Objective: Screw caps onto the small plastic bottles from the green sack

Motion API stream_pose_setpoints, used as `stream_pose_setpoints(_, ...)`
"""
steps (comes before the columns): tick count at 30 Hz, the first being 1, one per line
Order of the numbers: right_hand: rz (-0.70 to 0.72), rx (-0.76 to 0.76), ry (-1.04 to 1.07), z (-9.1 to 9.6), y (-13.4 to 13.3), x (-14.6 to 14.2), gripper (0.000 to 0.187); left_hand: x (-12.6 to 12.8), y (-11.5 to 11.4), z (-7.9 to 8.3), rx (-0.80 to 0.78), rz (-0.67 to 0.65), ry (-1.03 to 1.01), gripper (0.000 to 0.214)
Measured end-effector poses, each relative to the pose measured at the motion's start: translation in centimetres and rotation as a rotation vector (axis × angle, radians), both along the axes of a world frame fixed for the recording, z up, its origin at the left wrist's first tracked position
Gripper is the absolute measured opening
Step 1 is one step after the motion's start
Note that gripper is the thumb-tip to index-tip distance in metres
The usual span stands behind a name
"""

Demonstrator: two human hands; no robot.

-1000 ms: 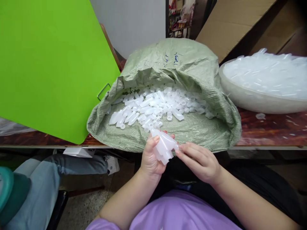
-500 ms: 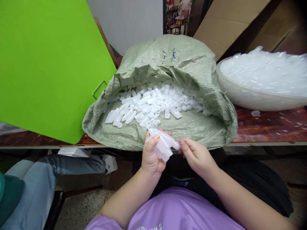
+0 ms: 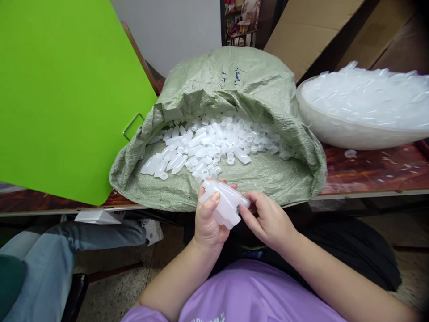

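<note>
My left hand (image 3: 209,219) is closed round a small bundle of translucent white plastic tube pieces (image 3: 223,208), its thumb pressed on top of them. At the bundle's right end, the thumb and forefinger of my right hand (image 3: 266,219) are closed about the end of one piece (image 3: 245,202). Just beyond both hands, a pale green woven sack (image 3: 231,74) lies on its side with its mouth towards me. Many loose pieces of the same sort (image 3: 204,147) are spread inside the mouth and on its lower flap.
On the right stands a large translucent basin (image 3: 355,138) heaped with white plastic pieces. A bright green board (image 3: 67,98) leans at the left, and cardboard (image 3: 311,31) is behind. A reddish table (image 3: 368,174) carries the sack. Another person's jeans-clad leg (image 3: 100,235) is at lower left.
My right hand has moved slightly left, its thumb and forefinger now further round the piece's end. My left hand keeps its hold on the bundle. The whole view has shifted a little.
</note>
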State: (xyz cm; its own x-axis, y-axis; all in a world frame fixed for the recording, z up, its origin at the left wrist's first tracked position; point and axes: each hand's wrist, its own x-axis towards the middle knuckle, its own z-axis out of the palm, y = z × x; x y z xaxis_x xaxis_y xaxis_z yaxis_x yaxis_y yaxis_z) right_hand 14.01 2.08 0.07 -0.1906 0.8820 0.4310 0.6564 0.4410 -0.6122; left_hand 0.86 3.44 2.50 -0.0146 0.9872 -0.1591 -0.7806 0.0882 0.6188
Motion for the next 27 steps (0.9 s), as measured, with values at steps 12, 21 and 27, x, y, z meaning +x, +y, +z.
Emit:
stream_pose_setpoints(12,0.083,-0.630,0.779,-0.7,-0.5,-2.4,0.031,-0.9,-0.2,-0.6,0.007,-0.026,0.086,0.034)
stream_pose_setpoints(21,0.268,-0.848,0.577,0.7,-0.8,0.2,0.034,-2.0,-0.4,-1.1,0.116,-0.190,0.125,0.036)
stream_pose_setpoints(27,-0.118,-0.423,-0.124,3.4,1.2,5.4,0.032,-0.9,-1.6,-1.7,0.136,-0.301,0.224,0.040)
